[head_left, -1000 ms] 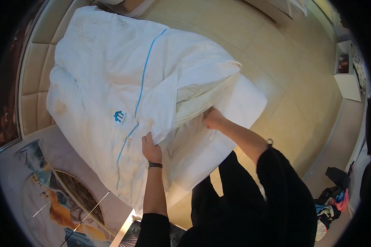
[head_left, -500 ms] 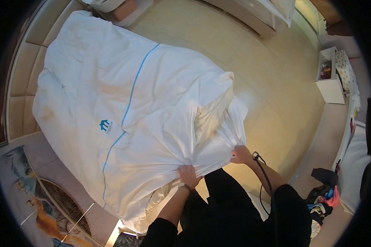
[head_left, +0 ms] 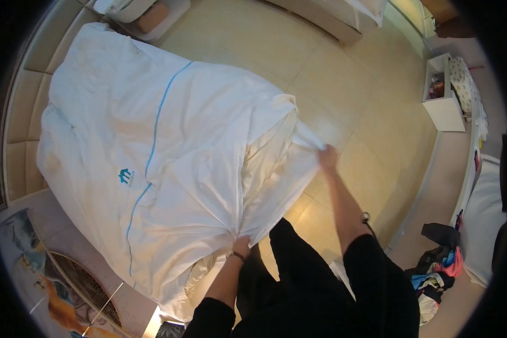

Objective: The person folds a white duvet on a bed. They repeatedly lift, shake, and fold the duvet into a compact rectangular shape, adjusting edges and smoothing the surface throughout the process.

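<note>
A white duvet cover (head_left: 197, 135) with a thin blue line and a small blue emblem lies rumpled across the bed. Its near right end gapes, and a cream-coloured duvet (head_left: 265, 149) shows in the opening. My left hand (head_left: 241, 246) grips the cover's edge close to my legs, fingers closed round bunched cloth. Farther out and to the right, my right hand (head_left: 327, 157) pinches another part of that edge, and the fabric stretches taut between the two. More cream filling peeks out below the cover, left of my left forearm.
A padded beige headboard (head_left: 28, 124) bounds the bed on the left. Tiled floor (head_left: 372, 112) extends to the right. A white open-topped box (head_left: 444, 112) stands by the right wall, with a heap of clothes (head_left: 436, 279) nearer me. A patterned wall panel (head_left: 67, 281) is at lower left.
My right hand has moved away from me, drawing the cover's edge outward so its opening spreads wider. My left hand keeps its hold. The whole view has shifted slightly.
</note>
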`<state>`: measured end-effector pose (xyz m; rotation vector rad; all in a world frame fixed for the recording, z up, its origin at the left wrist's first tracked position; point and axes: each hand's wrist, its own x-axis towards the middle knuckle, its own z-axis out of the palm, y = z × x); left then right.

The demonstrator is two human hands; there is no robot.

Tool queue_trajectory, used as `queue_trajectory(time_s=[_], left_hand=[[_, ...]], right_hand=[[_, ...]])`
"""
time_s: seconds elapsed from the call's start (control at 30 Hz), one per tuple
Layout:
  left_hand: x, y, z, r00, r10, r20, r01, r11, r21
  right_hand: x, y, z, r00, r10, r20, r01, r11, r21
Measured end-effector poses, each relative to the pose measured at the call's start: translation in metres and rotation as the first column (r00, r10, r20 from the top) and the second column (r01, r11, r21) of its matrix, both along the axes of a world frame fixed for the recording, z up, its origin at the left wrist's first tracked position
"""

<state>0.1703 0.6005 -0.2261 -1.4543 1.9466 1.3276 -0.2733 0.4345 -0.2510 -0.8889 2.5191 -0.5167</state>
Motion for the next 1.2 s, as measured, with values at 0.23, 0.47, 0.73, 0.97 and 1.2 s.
queue_trajectory(time_s=[0.23,0.47,0.73,0.97,1.2], left_hand=[[-0.030,0.065,0.039,0.987,0.048,-0.154,-0.015,0.979,0.205],[-0.050,-0.051,0.050,0.927,0.313,-0.209,-0.375,0.805,-0.460],[-0.104,-0.206,0.083,0.849,0.525,-0.065,-0.380,0.520,-0.765],[-0.113,-0.205,0.004,0.869,0.495,-0.021,-0.429,0.730,-0.533],[-0.119,-0.155,0.065,0.879,0.422,-0.220,-0.475,0.752,-0.457]], right_hand=[[-0.121,0.147,-0.013,0.824,-0.555,0.114,0.551,0.832,0.069],[-0.091,0.088,0.013,0.185,-0.332,0.925,0.736,0.670,0.093],[-0.061,-0.070,-0.011,-0.102,-0.195,0.975,0.516,0.828,0.220],[-0.008,-0.172,0.042,0.479,-0.353,0.804,0.187,0.936,0.300],[-0.024,-0.165,-0.022,0.403,-0.033,0.915,0.334,0.935,-0.114]])
